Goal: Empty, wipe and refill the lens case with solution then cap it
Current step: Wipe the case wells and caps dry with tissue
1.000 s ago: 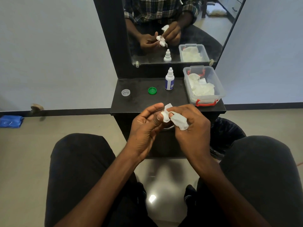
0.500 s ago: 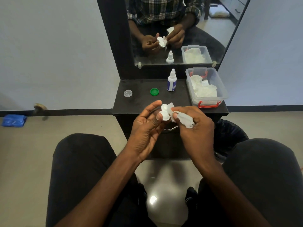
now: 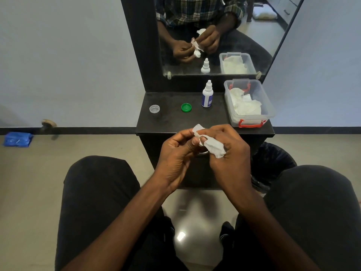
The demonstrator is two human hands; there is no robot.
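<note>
My left hand (image 3: 175, 153) pinches the white lens case (image 3: 197, 128) just in front of the black shelf's (image 3: 168, 124) near edge; only one end of the case shows above my fingers. My right hand (image 3: 230, 151) grips a crumpled white tissue (image 3: 214, 148) and presses it against the case. On the shelf lie a clear cap (image 3: 154, 108) at the left and a green cap (image 3: 186, 107) in the middle. The white solution bottle (image 3: 207, 94) with a blue label stands upright behind them, closed.
A clear plastic box (image 3: 270, 112) with red latches, holding white tissues, sits at the shelf's right end. A mirror (image 3: 214, 36) stands behind the shelf. A black-lined bin (image 3: 273, 165) is on the floor at the right, by my knee. A blue packet (image 3: 17, 139) lies far left.
Both hands stayed together before the shelf. The case turned in my left fingers, so less of it shows, while the right hand worked the tissue over it.
</note>
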